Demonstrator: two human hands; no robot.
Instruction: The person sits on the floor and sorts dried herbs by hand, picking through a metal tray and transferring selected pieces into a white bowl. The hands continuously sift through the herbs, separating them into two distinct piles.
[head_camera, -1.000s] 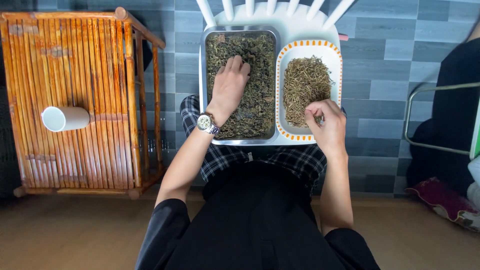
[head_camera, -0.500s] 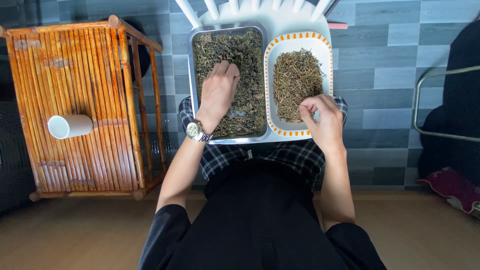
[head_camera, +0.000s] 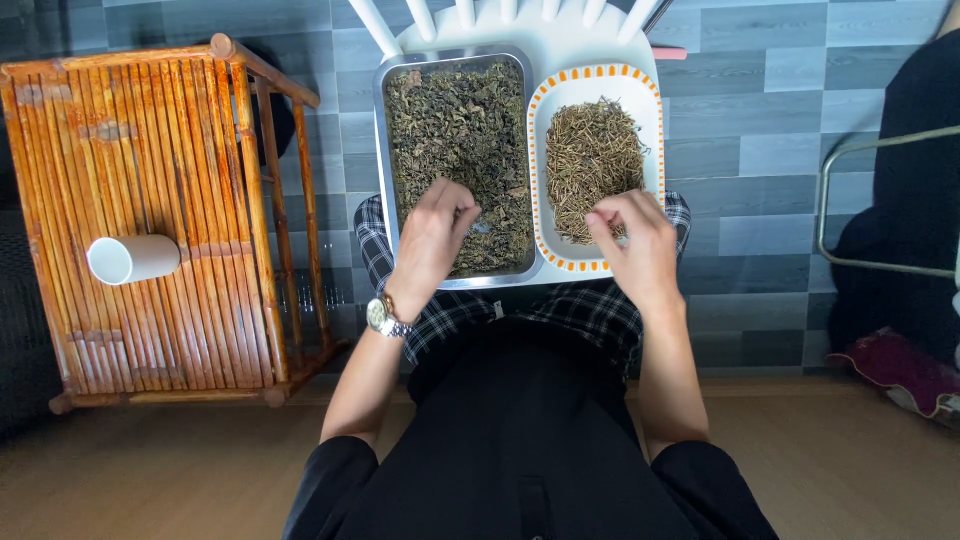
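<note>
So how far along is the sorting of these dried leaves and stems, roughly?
A fair pile of thin stems already lies in the white dish with the orange rim. In hand: the left hand picks in the metal tray, and the right hand pinches something over the dish. Left: the tray is nearly full of dark dried leaves, so most of the work seems to remain.

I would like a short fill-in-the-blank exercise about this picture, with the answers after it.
1. The left hand reaches into the metal tray of dark ____ leaves.
2. The right hand is over the white dish, whose rim has ____ marks.
3. On the left wrist there is a ____.
4. A white cup lies on its side on the ____ table.

Answers: dried; orange; watch; bamboo
</note>
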